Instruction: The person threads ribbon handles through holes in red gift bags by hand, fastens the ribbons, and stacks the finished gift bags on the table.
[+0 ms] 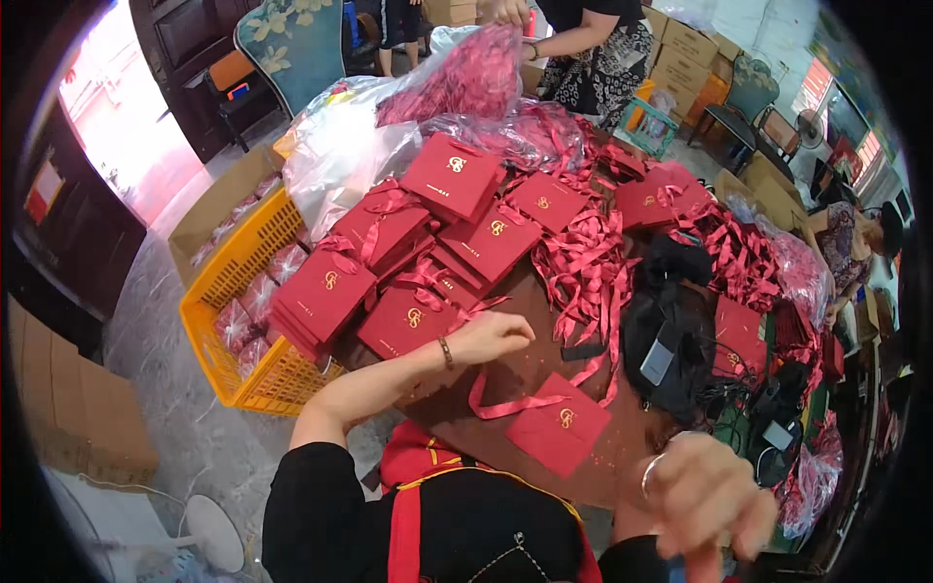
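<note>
Resting on a red gift bag (413, 321) beside stacked bags, the left hand (486, 337) is seen loosely curled, holding nothing. Right hand (714, 500) is raised, fingers spread, blurred. Another flat bag (559, 425) lies between.

I see a grey stone floor (175, 428) washed with daylight at the upper left, a dark wooden cabinet (190, 58) behind, a teal floral chair (292, 44), stacked cardboard boxes (695, 49) at the back, and a white fan (209, 534) beside me.
</note>
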`<action>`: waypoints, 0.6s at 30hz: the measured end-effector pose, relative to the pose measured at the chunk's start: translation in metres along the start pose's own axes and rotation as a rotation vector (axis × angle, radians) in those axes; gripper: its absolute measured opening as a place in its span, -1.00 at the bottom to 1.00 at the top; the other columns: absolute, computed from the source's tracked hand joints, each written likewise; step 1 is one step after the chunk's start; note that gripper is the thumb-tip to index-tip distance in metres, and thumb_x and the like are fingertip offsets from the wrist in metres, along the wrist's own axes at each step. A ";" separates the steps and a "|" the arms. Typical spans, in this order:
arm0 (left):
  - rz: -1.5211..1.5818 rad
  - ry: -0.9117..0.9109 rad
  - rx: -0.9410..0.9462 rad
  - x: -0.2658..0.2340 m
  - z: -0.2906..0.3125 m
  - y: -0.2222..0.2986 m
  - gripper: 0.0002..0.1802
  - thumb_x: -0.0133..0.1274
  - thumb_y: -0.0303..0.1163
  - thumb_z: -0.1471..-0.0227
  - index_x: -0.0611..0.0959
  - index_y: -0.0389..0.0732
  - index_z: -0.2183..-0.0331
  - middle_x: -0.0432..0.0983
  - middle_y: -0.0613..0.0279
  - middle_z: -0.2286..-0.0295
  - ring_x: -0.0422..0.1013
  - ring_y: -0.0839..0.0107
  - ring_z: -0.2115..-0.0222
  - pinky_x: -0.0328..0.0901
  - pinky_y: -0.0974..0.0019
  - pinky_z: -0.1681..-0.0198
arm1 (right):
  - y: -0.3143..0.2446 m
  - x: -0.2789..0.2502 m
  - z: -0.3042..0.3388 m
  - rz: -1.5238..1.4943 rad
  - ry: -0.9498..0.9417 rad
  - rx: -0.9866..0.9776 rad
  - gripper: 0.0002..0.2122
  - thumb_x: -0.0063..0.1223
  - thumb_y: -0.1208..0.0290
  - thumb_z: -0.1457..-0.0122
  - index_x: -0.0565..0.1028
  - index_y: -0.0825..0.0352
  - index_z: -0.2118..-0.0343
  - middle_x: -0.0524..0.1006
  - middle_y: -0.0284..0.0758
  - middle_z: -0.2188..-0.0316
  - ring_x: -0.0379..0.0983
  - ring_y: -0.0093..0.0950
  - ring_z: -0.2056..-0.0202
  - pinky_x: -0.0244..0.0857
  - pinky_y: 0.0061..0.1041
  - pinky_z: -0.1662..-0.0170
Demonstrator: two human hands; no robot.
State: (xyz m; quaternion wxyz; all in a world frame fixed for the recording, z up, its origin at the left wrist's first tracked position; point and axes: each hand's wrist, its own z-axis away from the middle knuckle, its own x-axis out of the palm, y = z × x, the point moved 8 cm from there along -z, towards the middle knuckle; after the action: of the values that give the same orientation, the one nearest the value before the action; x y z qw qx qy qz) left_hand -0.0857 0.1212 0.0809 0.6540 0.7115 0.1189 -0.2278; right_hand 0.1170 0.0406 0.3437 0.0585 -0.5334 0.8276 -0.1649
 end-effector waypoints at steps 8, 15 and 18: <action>-0.013 -0.137 -0.033 0.039 0.011 -0.007 -0.72 -0.05 -0.28 0.02 0.56 -0.23 0.29 0.54 0.10 0.38 0.47 0.24 0.32 0.32 0.29 0.24 | -0.003 0.027 -0.030 -0.171 0.061 0.174 -0.88 0.11 0.38 0.01 0.46 0.08 0.38 0.45 -0.34 0.60 0.22 -0.55 0.67 0.04 -0.62 0.65; -0.057 -0.160 -0.067 0.047 0.011 -0.021 -0.74 -0.03 -0.30 0.00 0.56 -0.22 0.27 0.54 0.13 0.39 0.47 0.32 0.34 0.32 0.30 0.28 | -0.010 0.028 -0.034 -0.195 -0.052 0.085 -0.89 0.11 0.44 0.04 0.47 0.19 0.41 0.43 -0.33 0.61 0.19 -0.55 0.68 0.00 -0.61 0.65; -0.021 -0.167 -0.095 0.060 0.012 -0.045 -0.73 -0.05 -0.24 0.04 0.58 -0.18 0.31 0.55 0.13 0.43 0.47 0.24 0.37 0.32 0.26 0.31 | -0.011 0.031 -0.032 -0.137 0.067 0.072 -0.92 0.10 0.44 0.04 0.49 0.20 0.44 0.44 -0.32 0.60 0.17 -0.56 0.69 -0.02 -0.62 0.65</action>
State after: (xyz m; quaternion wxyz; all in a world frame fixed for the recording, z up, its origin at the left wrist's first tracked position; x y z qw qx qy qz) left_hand -0.0568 0.1069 0.0121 0.6923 0.6569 0.0819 -0.2873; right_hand 0.1048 0.0150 0.3796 0.0383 -0.5805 0.7842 -0.2158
